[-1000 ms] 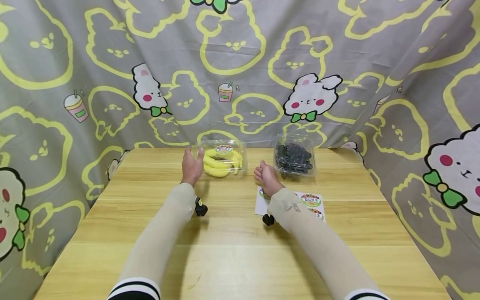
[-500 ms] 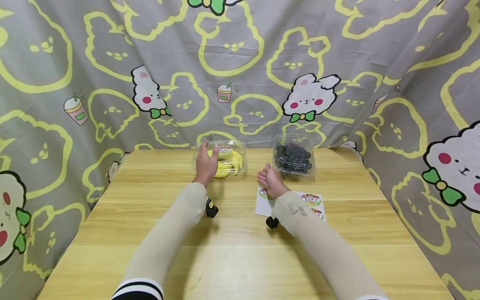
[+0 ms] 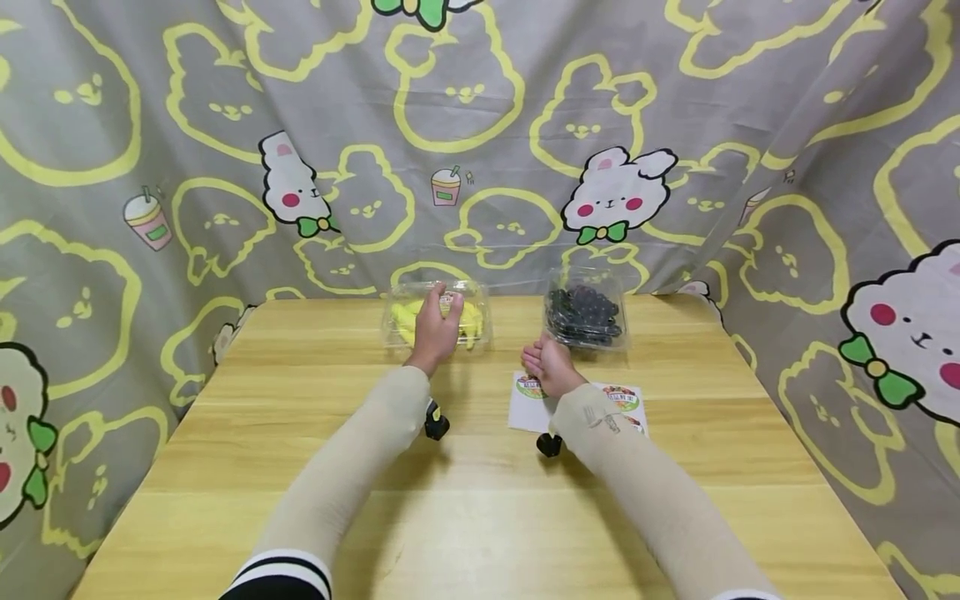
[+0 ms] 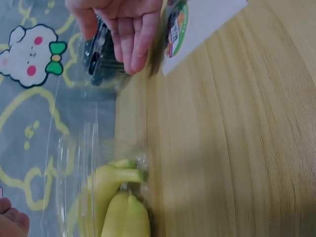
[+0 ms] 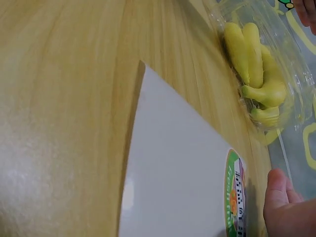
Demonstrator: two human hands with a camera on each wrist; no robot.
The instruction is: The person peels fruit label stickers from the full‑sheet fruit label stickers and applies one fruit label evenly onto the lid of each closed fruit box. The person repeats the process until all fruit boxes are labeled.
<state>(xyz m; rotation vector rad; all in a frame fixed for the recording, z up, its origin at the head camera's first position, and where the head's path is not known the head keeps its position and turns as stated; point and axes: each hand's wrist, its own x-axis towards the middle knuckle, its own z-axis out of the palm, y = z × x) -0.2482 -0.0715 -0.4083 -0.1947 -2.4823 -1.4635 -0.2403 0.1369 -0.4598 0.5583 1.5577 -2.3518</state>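
Observation:
My left hand [image 3: 437, 331] is in front of and over the middle of a clear plastic box [image 3: 480, 333] of yellow bananas [image 5: 254, 59]; it holds nothing, and its fingers overlap the round sticker on the lid. Just in front of a second clear box of dark grapes [image 3: 585, 315], my right hand [image 3: 551, 364] hovers with relaxed fingers and nothing in them. Below that hand lies a white sheet of round fruit stickers [image 5: 173, 163], partly hidden by the hand and sleeve in the head view. The left wrist view shows the right palm [image 4: 126, 24] with its fingers extended.
Both boxes stand at the back of a wooden table [image 3: 465, 517]. A grey curtain [image 3: 502, 150] with yellow outlines and white rabbits hangs right behind them and along both sides. A small black device [image 3: 437, 422] sits under each wrist.
The left hand has moved rightward from the banana box's left side to in front of its middle. The right hand has drifted slightly right and nearer. Boxes and sheet stay in place.

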